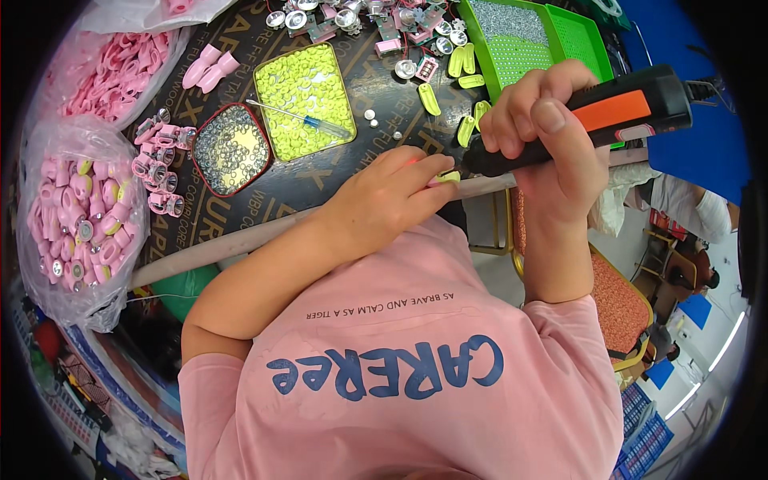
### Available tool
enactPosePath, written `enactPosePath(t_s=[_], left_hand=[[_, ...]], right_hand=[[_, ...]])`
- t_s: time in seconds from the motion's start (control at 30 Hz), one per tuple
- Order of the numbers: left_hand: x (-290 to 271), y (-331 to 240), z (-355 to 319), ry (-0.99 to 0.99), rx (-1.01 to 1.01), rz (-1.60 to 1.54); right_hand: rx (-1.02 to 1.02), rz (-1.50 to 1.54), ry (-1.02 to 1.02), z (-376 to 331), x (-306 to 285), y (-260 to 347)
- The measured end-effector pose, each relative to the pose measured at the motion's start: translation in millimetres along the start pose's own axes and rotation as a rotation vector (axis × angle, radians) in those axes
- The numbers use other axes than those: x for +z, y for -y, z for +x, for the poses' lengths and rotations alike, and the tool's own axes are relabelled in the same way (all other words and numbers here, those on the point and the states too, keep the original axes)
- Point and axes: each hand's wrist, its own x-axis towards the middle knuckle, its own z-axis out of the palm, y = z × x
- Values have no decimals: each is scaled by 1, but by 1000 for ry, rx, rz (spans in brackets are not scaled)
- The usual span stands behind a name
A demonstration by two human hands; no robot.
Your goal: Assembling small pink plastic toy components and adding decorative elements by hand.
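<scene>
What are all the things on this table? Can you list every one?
Rectangular metal tray of yellow-green rings: one, table middle.
Small blue-handled screwdriver: one, lying on that tray.
Red-rimmed tin of silver parts: one, left of the tray.
Clear bags of pink plastic parts: two, table's left edge.
Green plastic trays: two, far right.
Black and orange electric screwdriver: one, in the right hand.
Small yellow-green piece: one, pinched by the left hand.
</scene>
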Motion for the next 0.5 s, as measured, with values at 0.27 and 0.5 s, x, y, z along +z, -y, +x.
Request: enactPosePath(t_s=[0.27,0.5], left_hand=[[4,3,-2,-17,14,4],[4,2,-2,-6,-3,-17]], right_hand=[[-38,10,31,-2,-3,-6],[-48,-118,30,-8,7,-4]])
